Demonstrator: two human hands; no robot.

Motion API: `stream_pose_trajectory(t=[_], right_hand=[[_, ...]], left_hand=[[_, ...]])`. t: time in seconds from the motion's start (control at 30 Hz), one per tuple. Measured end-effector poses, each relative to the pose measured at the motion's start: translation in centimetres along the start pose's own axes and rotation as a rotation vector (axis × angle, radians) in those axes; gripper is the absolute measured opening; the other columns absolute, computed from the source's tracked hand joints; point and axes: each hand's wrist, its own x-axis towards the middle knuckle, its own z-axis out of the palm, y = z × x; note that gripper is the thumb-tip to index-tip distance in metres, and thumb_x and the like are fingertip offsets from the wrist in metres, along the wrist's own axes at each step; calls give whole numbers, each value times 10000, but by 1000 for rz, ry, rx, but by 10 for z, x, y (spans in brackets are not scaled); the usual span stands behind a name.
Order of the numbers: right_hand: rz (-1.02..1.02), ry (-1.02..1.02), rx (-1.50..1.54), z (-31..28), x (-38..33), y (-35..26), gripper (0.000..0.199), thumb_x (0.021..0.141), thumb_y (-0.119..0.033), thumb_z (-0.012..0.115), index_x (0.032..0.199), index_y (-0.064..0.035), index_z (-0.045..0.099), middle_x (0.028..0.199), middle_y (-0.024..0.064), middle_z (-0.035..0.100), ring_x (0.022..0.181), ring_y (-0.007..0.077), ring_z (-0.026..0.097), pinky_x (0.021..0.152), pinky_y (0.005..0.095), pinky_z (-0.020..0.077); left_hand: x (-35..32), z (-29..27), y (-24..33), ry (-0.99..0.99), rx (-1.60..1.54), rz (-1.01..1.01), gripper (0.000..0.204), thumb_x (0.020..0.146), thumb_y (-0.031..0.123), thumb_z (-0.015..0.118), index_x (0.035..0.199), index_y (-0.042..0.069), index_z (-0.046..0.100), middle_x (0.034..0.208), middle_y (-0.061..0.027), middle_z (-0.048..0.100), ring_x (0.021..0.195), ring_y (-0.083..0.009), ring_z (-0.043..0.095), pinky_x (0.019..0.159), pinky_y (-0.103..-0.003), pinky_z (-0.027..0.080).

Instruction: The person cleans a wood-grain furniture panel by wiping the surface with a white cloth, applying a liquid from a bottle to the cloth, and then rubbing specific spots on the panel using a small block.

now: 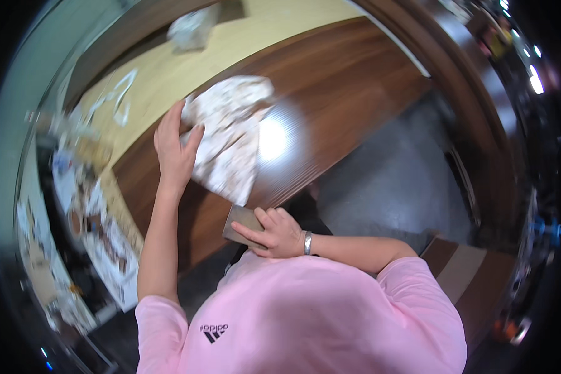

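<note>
A crumpled white cloth [227,124] with brown stains lies on a dark brown wood-grain board [330,81]. At the cloth's left edge is my left hand [176,149], open, with thumb and fingers spread; the thumb overlaps the cloth. Close to my body, my right hand [280,232] is closed on a flat grey-brown block [243,219], its index finger stretched along the face. The block is just below the cloth's lower tip. Its underside is hidden, and I cannot tell what it is made of.
Beyond the board spreads a pale yellow surface [274,19] with a crumpled clear plastic bag [193,29] and a white strap loop [124,96]. Cluttered shelving [109,249] stands at the left. A brown taped carton [461,274] sits at the lower right, on grey floor [386,168].
</note>
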Motion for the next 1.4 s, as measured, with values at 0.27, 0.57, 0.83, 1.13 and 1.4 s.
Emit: stream_pose_trajectory(t=[0.27, 0.57, 0.83, 1.13, 1.4], right_hand=[[-469, -239, 145, 100, 82, -116, 733, 805, -359, 716, 1452, -146, 444, 1141, 172, 517, 950, 264, 507, 788, 356, 396], [83, 17, 603, 99, 166, -176, 778, 787, -318, 717, 1447, -44, 411, 1162, 227, 490, 1059, 393, 508, 939, 456, 440], [-44, -36, 341, 70, 190, -107, 663, 783, -272, 735, 1362, -34, 516, 1366, 285, 458, 1291, 450, 412, 1099, 497, 349], [472, 24, -637, 16, 183, 116, 624, 806, -436, 730, 1347, -154, 596, 1473, 244, 420, 1292, 446, 442, 1071, 524, 368], [530, 225, -352, 12, 181, 97, 359, 780, -80, 660, 1132, -85, 591, 1103, 107, 611, 1017, 327, 597, 874, 450, 495]], left_hand=[[-195, -193, -83, 356, -233, -498, 335, 997, 86, 574, 1310, -31, 553, 1250, -120, 626, 1168, -183, 593, 1024, -306, 438], [-301, -171, -39, 331, -819, -600, 695, 1024, 484, 465, 1483, -23, 342, 1425, -136, 465, 1285, -235, 484, 1104, -361, 341], [-222, -152, -87, 430, -746, -617, 543, 963, 164, 613, 1417, -53, 410, 1267, -158, 583, 1158, -189, 557, 994, -323, 442], [-222, -201, -171, 345, 81, -479, 406, 801, 206, 769, 1150, 24, 672, 1154, -163, 676, 1091, -325, 617, 945, -405, 477], [-339, -217, -196, 159, 598, -502, 331, 744, 89, 774, 1046, 36, 651, 971, -121, 680, 909, -345, 625, 820, -423, 498]])
